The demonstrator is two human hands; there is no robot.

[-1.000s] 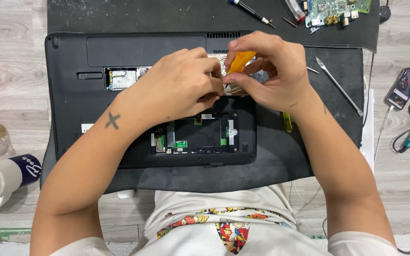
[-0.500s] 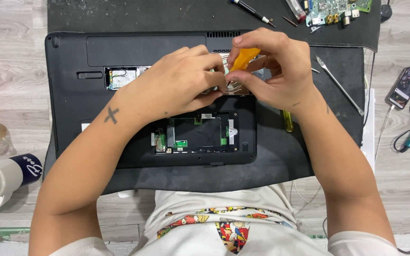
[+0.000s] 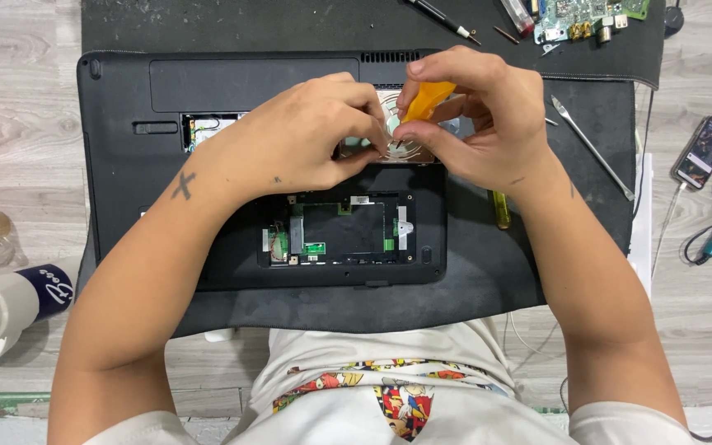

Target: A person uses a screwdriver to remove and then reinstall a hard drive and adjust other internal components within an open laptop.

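On the dark mat (image 3: 306, 317) lies a matte black laptop (image 3: 125, 189), bottom side up, its plastic shell smooth, with a row of vent slits at the top edge. One bay is open in the middle, showing a green board (image 3: 315, 247) with small metal clips. Above that, a round fan (image 3: 393, 140) sits in a shiny metal recess, and both hands meet right over it. The right hand (image 3: 480, 124) pinches an orange pick (image 3: 426, 99), a flat, smooth plastic piece, between thumb and forefinger; the pick angles down toward the fan's rim. The left hand (image 3: 306, 140) has its fingers curled and pressed together on the fan's left edge; what exactly they nip, I cannot tell. So the pick is high in the right grip, the fan just below both sets of fingertips. Right of the laptop, thin steel tweezers (image 3: 591, 148) lie slanted on the mat, and a phone (image 3: 702, 152) rests on the pale wood floor (image 3: 26, 140).
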